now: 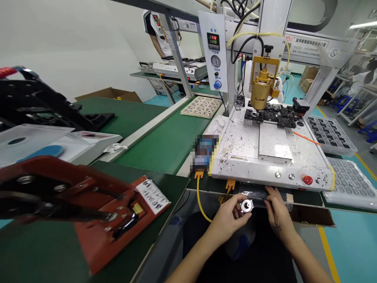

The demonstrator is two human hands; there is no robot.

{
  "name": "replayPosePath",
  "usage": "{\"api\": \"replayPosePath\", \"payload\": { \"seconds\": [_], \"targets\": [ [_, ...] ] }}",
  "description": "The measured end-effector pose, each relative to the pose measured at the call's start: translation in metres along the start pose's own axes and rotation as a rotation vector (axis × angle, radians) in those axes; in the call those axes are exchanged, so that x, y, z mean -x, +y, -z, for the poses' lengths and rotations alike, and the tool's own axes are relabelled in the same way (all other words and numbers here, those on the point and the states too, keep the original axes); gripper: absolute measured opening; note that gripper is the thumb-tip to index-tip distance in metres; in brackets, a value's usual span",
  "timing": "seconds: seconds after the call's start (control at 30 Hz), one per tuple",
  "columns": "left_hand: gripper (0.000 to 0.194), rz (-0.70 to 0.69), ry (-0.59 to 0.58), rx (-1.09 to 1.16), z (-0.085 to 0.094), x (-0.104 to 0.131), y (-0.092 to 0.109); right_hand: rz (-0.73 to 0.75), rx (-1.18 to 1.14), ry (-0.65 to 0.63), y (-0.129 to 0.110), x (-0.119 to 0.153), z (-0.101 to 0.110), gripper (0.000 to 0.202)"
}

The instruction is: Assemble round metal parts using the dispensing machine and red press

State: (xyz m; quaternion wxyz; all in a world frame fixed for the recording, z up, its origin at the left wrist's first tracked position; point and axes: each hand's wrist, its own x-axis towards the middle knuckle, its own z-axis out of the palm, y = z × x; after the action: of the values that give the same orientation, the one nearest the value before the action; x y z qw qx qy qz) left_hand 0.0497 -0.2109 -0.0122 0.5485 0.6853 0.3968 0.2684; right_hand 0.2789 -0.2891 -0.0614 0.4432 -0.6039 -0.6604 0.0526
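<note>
Between the thumb and fingers of my left hand (231, 215) is a round silver watch case (246, 206) with a dark centre. My right hand (277, 214) rests at the bench edge, its fingers over a clear plastic film (256, 194); whether it grips the film I cannot tell. Both hands are in front of a white press machine (250, 167) with a brass-coloured head (261, 92). Beneath that head sits a black fixture (273, 114) with a small round metal part on it.
A red hand press (103, 239) fills the lower left. A compartment tray (202, 107) of small parts lies beyond the green belt (165, 133). Yellow cable (201, 200) hangs left of my hands. Clear trays (331, 135) stand at right. People are in the background.
</note>
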Motion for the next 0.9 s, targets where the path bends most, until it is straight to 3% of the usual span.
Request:
{"api": "replayPosePath", "payload": {
  "seconds": [0.13,0.23,0.33,0.47,0.67,0.9],
  "targets": [
    [0.043,0.074,0.028,0.295,0.0,0.018,0.011,-0.149,-0.114,-0.026,-0.027,-0.016,0.016,0.017],
    [0.054,0.177,0.018,0.619,0.0,0.029,0.022,-0.239,-0.221,-0.115,-0.055,-0.03,0.03,0.019],
    [0.058,0.224,0.027,0.778,0.001,0.039,0.031,-0.323,-0.372,-0.212,-0.076,-0.043,0.042,0.027],
    [0.063,0.237,0.057,0.862,0.003,0.051,0.039,-0.357,-0.477,-0.25,-0.089,-0.053,0.049,0.03],
    [0.053,0.208,0.07,0.91,0.005,0.064,0.05,-0.596,-0.619,-0.317,-0.092,-0.058,0.051,0.038],
    [0.048,0.156,0.08,0.907,0.002,0.068,0.055,-0.648,-0.774,-0.471,-0.09,-0.054,0.059,0.039]
  ]
}}
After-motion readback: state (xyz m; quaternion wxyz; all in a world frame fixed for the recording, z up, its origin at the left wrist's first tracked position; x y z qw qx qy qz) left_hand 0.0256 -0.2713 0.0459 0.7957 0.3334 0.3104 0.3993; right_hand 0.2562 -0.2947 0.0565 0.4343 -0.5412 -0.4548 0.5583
